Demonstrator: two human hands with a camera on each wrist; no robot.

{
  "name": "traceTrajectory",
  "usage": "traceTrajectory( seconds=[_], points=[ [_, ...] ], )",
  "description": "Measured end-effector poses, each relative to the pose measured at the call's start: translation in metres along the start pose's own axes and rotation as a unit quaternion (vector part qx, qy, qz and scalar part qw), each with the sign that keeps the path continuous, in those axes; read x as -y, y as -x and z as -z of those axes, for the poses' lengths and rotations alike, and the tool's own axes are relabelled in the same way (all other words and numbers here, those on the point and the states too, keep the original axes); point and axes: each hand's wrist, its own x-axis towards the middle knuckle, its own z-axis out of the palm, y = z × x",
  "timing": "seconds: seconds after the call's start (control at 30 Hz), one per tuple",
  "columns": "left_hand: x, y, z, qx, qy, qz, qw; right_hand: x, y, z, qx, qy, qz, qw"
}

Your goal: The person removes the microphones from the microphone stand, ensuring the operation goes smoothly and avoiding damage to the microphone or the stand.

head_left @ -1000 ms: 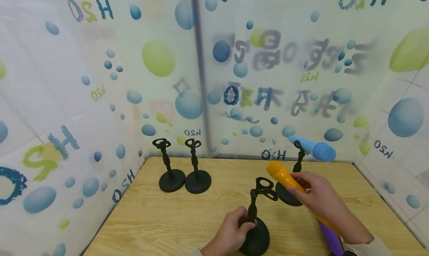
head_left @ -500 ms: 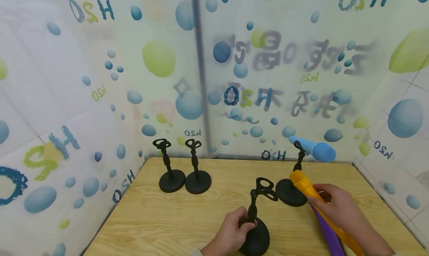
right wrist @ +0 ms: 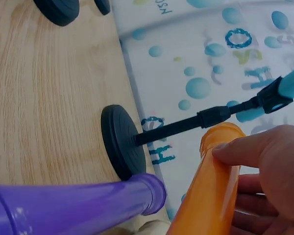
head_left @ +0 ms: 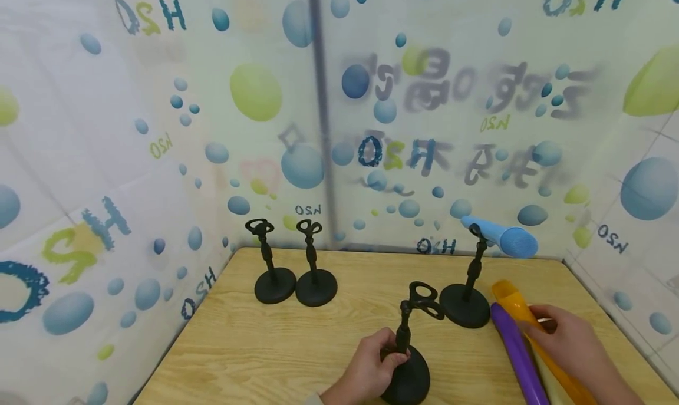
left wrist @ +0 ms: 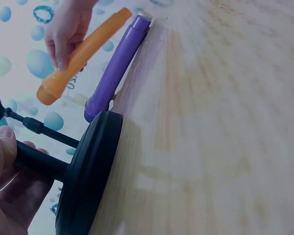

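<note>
My left hand (head_left: pixel 371 364) grips the post of a black desktop microphone stand (head_left: pixel 411 378) just above its round base. That stand's two-ring clip (head_left: pixel 424 299) has nothing in it. At the right, my right hand (head_left: pixel 570 340) holds an orange microphone (head_left: pixel 511 302) around its body, thumb on the near side. The orange microphone slants over a cream-coloured microphone (head_left: pixel 551 384), mostly hidden beneath it. A purple microphone (head_left: pixel 517 352) lies on the table just left of them. In the left wrist view, the orange microphone (left wrist: pixel 83 54) shows apart from the purple one (left wrist: pixel 117 68).
Behind my hands, another black stand (head_left: pixel 465 305) carries a light blue microphone (head_left: pixel 498 235) in its clip. Two more black stands (head_left: pixel 273 284) (head_left: pixel 315 286) stand side by side at the back left of the wooden table (head_left: pixel 254 352). A patterned curtain (head_left: pixel 371 210) borders the table.
My right hand has moved the orange microphone rightward and down, away from the held stand's clip and over beside the purple microphone. My left hand keeps its grip on the stand.
</note>
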Motion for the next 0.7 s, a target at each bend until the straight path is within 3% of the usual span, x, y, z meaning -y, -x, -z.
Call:
traceTrajectory(
  seconds=[0.2,0.53,0.7],
  points=[
    [-0.002,0.000,-0.002,0.002,-0.002,-0.008,1.0000,-0.024,0.002,0.003,0.012,0.001,-0.040,0.999],
    [-0.002,0.001,0.000,0.012,0.017,0.037,0.9991,-0.063,0.005,-0.006,-0.009,-0.008,-0.138,0.990],
    [-0.002,0.000,-0.001,0.014,0.021,0.032,0.9992,-0.080,0.005,-0.007,0.009,-0.005,-0.158,0.987]
  ],
)
